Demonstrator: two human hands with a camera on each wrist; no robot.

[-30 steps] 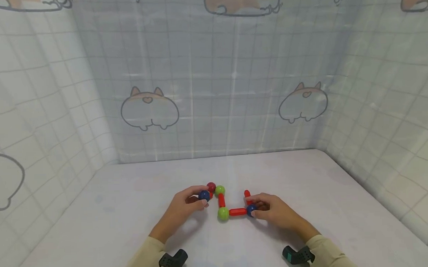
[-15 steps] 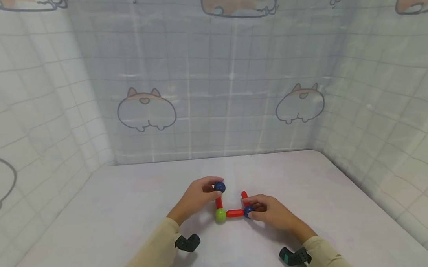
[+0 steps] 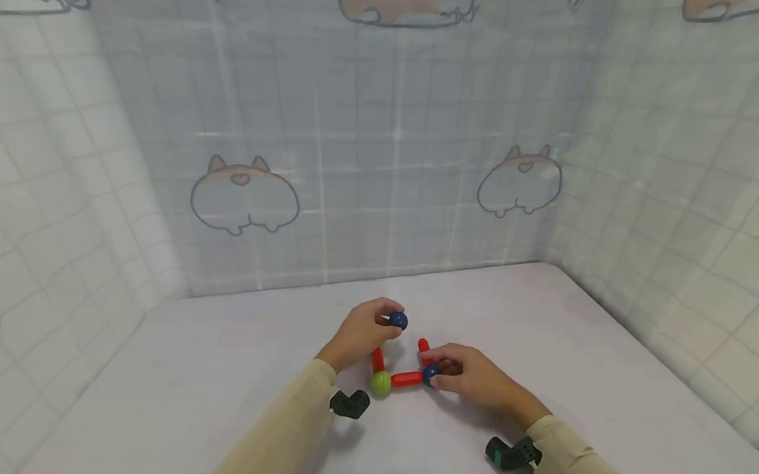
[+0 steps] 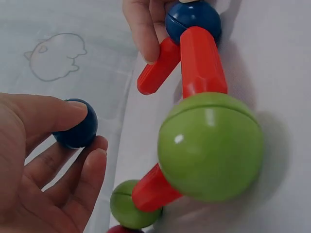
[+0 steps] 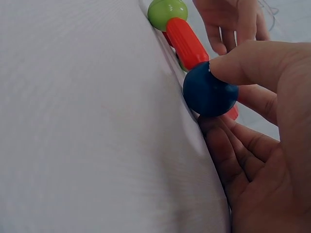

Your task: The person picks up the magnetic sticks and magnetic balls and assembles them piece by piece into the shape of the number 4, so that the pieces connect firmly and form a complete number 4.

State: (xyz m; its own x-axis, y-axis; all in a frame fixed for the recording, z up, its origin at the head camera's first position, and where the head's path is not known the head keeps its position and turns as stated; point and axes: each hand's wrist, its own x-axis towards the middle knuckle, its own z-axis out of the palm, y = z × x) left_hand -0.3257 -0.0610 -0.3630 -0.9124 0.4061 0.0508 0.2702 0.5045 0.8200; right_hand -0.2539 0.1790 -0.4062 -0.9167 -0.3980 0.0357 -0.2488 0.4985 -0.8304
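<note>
My left hand (image 3: 364,332) pinches a loose blue ball (image 4: 77,128) between thumb and fingers, raised above the joined pieces. My right hand (image 3: 475,374) pinches another blue ball (image 5: 209,92) low at the table. From that ball one red rod (image 3: 424,347) points away with its far end free. A second red rod (image 3: 407,380) joins the ball to a green ball (image 3: 381,383). A third red rod (image 4: 158,189) links this green ball to another green ball (image 4: 132,206). A dark red ball (image 4: 125,229) touches that one at the left wrist view's lower edge. In the head view, my left hand hides these last two balls.
The pieces lie on a pale table (image 3: 234,381). Behind it and along both sides hang light gridded curtains (image 3: 339,162) with cartoon animal prints. A dark device (image 3: 350,404) is worn on the left wrist, and a similar one (image 3: 512,453) on the right.
My left hand has carried its blue ball rightward and farther from me, from beside the dark red ball to above the gap. My right hand keeps its hold; the head view has shifted slightly.
</note>
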